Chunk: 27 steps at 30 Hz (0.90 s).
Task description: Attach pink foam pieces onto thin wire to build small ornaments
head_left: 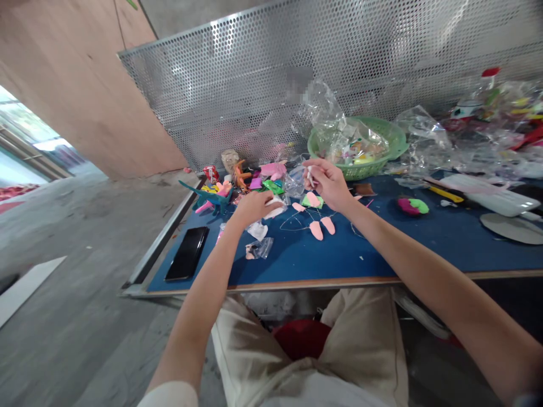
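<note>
My right hand (333,183) is raised over the blue tabletop, its fingers pinched on a small white piece (311,177) that looks like modelling clay. Lower and to the left, my left hand (253,207) has its fingertips closed on a white packet (275,209) lying on the table. Between and below the hands, several flat pink oval pieces (316,230) lie joined to thin wires. A green packet (307,200) sits partly under one of them. Near my left wrist are a crumpled white packet (257,230) and a small clear bag (259,249).
A black phone (186,253) lies at the table's left front. Behind it stand a teal figure (214,199) and an orange figure (241,175). A green basket (369,169) holds clear bags. Rightward are a magenta-green lump (412,206), a yellow cutter (445,194) and plastic wrappings. Perforated metal (237,85) backs the table.
</note>
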Tool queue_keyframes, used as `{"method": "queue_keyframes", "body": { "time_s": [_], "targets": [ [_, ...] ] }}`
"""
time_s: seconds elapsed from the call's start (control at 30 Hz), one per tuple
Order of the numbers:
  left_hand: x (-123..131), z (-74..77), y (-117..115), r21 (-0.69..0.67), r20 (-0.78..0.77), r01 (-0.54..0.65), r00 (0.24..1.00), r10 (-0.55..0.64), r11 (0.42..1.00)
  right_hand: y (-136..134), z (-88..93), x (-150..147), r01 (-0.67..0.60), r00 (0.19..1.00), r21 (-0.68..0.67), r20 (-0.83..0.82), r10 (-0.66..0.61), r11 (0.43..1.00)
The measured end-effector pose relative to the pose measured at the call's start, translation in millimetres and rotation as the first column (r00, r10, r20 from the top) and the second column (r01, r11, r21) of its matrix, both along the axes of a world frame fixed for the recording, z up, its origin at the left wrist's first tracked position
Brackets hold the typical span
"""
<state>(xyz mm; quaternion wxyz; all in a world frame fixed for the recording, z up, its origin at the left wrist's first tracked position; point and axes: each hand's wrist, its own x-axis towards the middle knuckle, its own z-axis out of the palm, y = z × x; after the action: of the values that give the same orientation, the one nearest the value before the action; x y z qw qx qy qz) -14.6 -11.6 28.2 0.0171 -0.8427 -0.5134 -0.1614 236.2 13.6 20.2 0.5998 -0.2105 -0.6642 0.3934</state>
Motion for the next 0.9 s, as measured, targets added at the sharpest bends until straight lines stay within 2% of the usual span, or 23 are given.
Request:
{"method": "queue_keyframes", "body": {
  "time_s": [0.1, 0.2, 0.3, 0.4, 0.5, 0.6, 0.7, 0.8, 0.9],
  "targets": [
    [-9.0, 4.7, 3.6, -0.069, -0.023, -0.039, 0.999, 0.038, 0.997, 3.6, -0.1, 3.9, 0.064, 0.998, 0.066, -0.002, -0.064, 0.996],
    [-18.7, 18.6, -2.7, 0.018, 0.089, -0.146, 0.986, 0.144, 0.989, 10.4, -1.7, 12.8, 0.140, 0.990, 0.079, 0.001, -0.140, 0.987],
    [-41.0, 35.7, -28.0, 0.073, 0.174, -0.298, 0.943, 0.282, 0.952, 16.7, -4.0, 20.9, 0.154, 0.987, 0.001, -0.048, -0.154, 0.988],
    [-86.7, 40.9, -66.2, 0.032, 0.123, -0.439, 0.893, 0.432, 0.898, 18.9, -5.1, 21.9, 0.149, 0.986, -0.039, -0.070, -0.151, 0.988],
    [-142.7, 29.5, -99.5, -0.094, -0.080, -0.595, 0.803, 0.590, 0.798, 14.7, -4.2, 15.5, 0.125, 0.991, -0.016, -0.039, -0.125, 0.992],
    [-178.7, 10.3, -116.8, -0.222, -0.329, -0.744, 0.665, 0.670, 0.630, 4.7, -2.2, 10.2, 0.106, 0.993, 0.043, 0.042, -0.108, 0.993],
    [-182.8, -5.1, -120.9, -0.207, -0.398, -0.809, 0.583, 0.708, 0.550, -8.0, -0.9, 11.5, 0.111, 0.972, 0.109, 0.196, -0.131, 0.988],
    [-172.3, -12.2, -121.0, -0.189, -0.391, -0.826, 0.559, 0.731, 0.531, -18.1, -0.1, 14.5, 0.065, 0.864, 0.265, 0.467, -0.188, 0.962],
    [-167.1, -13.6, -121.7, -0.185, -0.380, -0.825, 0.561, 0.735, 0.534, -22.7, 1.3, 14.6, 0.033, 0.782, 0.366, 0.570, -0.252, 0.930]
  ]
}}
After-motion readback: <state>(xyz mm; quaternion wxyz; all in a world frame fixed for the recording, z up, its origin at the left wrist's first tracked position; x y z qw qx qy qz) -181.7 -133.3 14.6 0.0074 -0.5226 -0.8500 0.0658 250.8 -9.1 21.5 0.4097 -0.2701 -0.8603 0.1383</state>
